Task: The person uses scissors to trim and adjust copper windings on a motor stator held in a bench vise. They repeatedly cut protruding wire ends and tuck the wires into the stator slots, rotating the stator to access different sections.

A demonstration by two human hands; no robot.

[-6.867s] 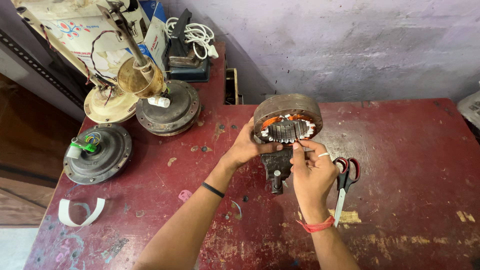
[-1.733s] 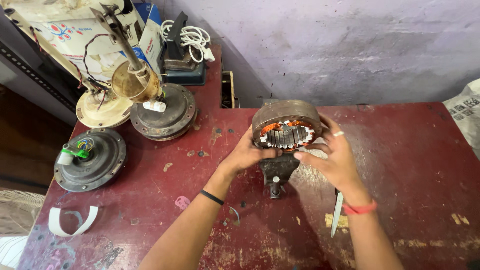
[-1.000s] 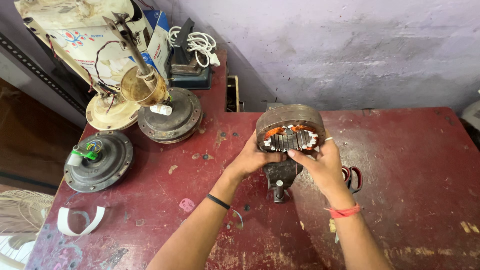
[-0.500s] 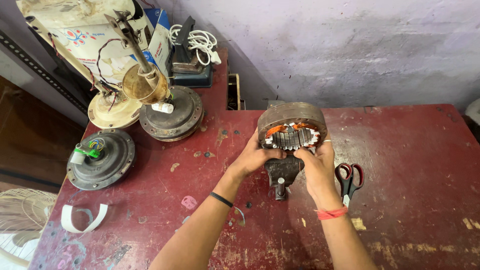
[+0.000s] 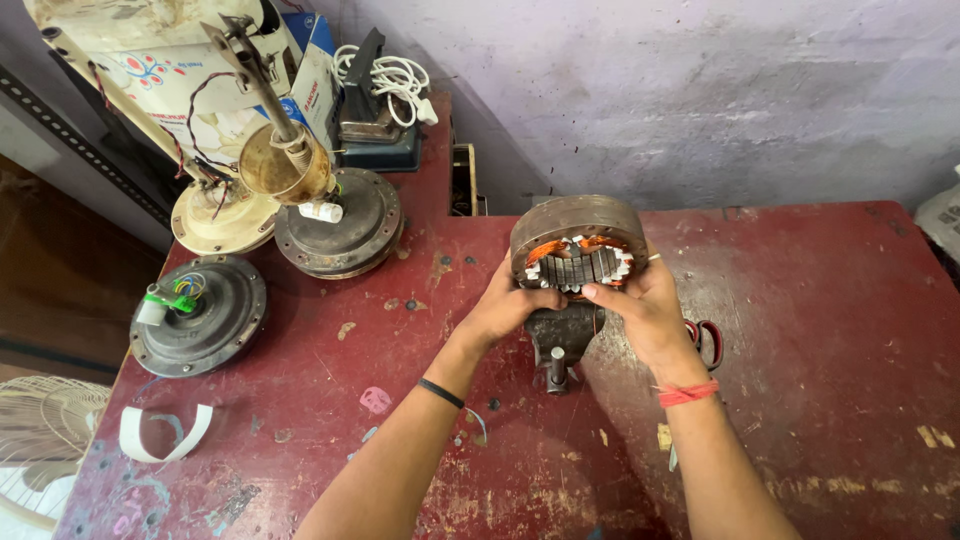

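Head view — both hands, left [image 5: 508, 308] and right [image 5: 645, 312], grasp the motor stator [image 5: 577, 243] over a small vise [image 5: 560, 338].

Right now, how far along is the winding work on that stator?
Done: the stator sits upright in the small vise, copper coils showing in its slots. In hand: left hand and right hand both press at its front face. Left: scissors lie unused beside the right hand.

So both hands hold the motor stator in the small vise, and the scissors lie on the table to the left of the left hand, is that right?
Not quite. In the head view both hands, left and right, hold the stator above the vise, but the scissors lie on the table just right of the right hand, partly hidden behind it.
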